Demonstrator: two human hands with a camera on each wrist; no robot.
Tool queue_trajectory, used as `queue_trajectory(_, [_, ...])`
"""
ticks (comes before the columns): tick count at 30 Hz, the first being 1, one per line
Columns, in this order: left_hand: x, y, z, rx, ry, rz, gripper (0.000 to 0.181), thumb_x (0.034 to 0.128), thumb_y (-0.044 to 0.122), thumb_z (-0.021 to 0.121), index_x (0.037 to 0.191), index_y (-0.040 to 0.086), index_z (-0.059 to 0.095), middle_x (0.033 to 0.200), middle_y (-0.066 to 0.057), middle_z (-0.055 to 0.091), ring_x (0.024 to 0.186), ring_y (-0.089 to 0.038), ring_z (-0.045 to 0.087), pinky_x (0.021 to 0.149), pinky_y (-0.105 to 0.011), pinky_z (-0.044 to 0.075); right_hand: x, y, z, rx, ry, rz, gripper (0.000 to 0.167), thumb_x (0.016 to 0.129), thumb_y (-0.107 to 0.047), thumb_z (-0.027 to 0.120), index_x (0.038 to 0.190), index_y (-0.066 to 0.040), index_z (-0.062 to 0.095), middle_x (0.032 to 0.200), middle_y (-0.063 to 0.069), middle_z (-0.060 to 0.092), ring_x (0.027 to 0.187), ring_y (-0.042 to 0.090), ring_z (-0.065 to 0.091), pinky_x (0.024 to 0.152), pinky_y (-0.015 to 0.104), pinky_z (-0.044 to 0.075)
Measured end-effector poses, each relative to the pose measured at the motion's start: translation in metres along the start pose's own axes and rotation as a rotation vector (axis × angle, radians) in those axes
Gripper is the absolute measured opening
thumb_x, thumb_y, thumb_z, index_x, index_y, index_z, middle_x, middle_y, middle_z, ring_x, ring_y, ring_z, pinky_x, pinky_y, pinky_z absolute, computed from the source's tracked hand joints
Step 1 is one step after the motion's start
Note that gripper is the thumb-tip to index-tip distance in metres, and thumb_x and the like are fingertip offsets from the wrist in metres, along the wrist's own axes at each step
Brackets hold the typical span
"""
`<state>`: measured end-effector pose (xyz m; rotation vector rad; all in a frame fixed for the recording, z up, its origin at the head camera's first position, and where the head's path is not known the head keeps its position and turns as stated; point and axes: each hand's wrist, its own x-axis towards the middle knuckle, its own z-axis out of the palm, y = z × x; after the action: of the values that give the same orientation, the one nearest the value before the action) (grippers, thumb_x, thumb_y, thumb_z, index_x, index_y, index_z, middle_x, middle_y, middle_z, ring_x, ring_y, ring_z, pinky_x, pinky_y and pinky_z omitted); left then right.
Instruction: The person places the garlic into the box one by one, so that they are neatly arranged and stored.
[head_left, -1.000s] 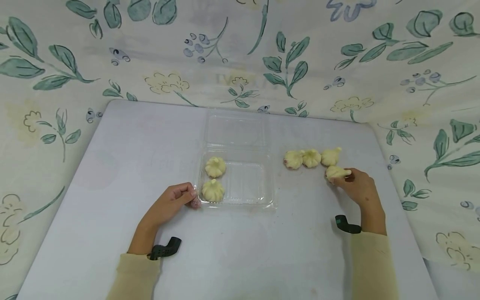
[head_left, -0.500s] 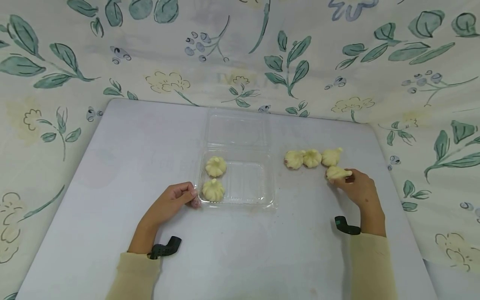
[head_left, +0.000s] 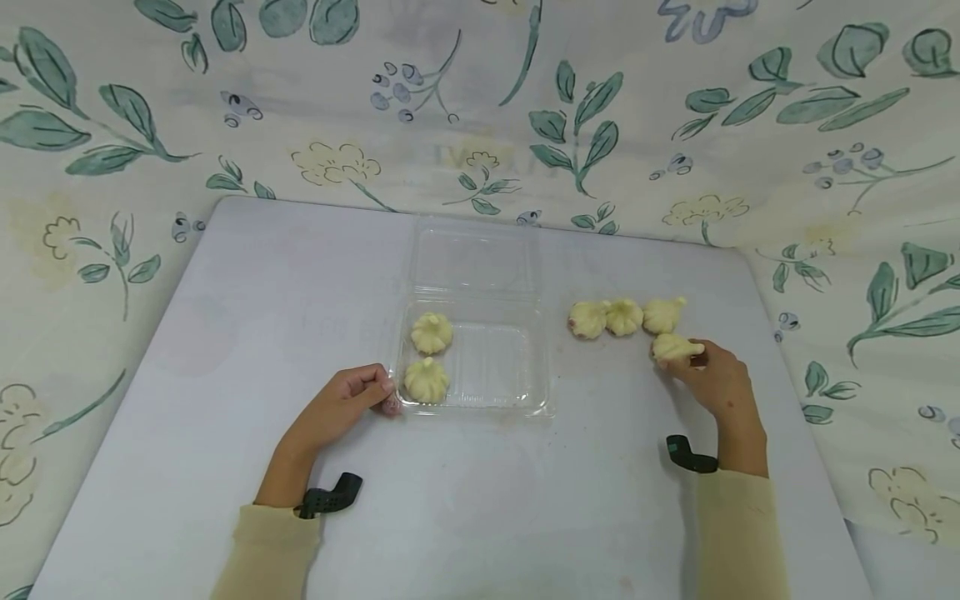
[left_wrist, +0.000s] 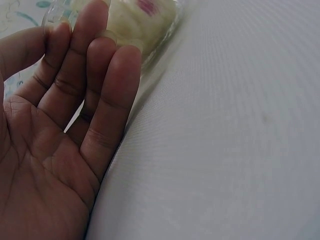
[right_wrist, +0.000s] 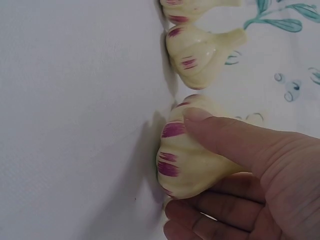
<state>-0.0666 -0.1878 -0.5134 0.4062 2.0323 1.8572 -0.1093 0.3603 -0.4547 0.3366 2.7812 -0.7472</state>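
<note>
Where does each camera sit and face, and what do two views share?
Head: worn on the head, facing forward and down at table, box and garlic bulbs; left hand, right hand and sleeves show.
Left wrist: worn there, facing the fingertips and box edge; only the left hand shows.
Right wrist: worn there, facing the held bulb and other bulbs; only the right hand shows.
Shared: head and right wrist both show the right hand gripping the held bulb.

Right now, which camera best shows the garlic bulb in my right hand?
Right wrist: the garlic bulb appears close up, purple streaks clear. The head view shows it small; left wrist, not at all.
</note>
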Motion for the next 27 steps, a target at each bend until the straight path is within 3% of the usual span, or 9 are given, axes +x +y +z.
queue_trajectory(10, [0.0005,-0.0016,-0.0007,-0.01,-0.002,0.008,0.023,0.1089,0.01,0.056,0.089,0.001,0.063,0.086,-0.014,0.07,0.084,-0.022,0.07,0.08,-0.032,0.059,0.0011,0.0005,0.0011,-0.008,0.012,-0.011,0.075,0.101,-0.042,0.067,0.149,0.01,0.045,0.134,0.034,0.059,0.119,0.051,0.057,0.087,0.059,0.053])
queue_trajectory(19, [0.0008,-0.0001,-0.0008,-0.006,-0.004,0.008,0.023,0.109,0.011,0.056,0.089,0.001,0.063,0.088,-0.013,0.07,0.085,-0.022,0.07,0.08,-0.032,0.059,-0.0031,0.0008,0.0002,0.014,0.008,0.036,0.084,0.1,-0.056,0.064,0.152,0.008,0.044,0.143,0.035,0.054,0.129,0.055,0.05,0.093,0.063,0.052])
queue_trajectory(27, [0.0004,-0.0004,-0.0007,-0.01,-0.003,0.005,0.023,0.1089,0.011,0.056,0.09,0.001,0.063,0.087,-0.014,0.07,0.085,-0.022,0.07,0.08,-0.032,0.059,-0.0063,0.0023,-0.0024,0.035,0.001,0.037,0.086,0.1,-0.057,0.064,0.151,0.009,0.044,0.143,0.036,0.053,0.129,0.054,0.051,0.093,0.061,0.052])
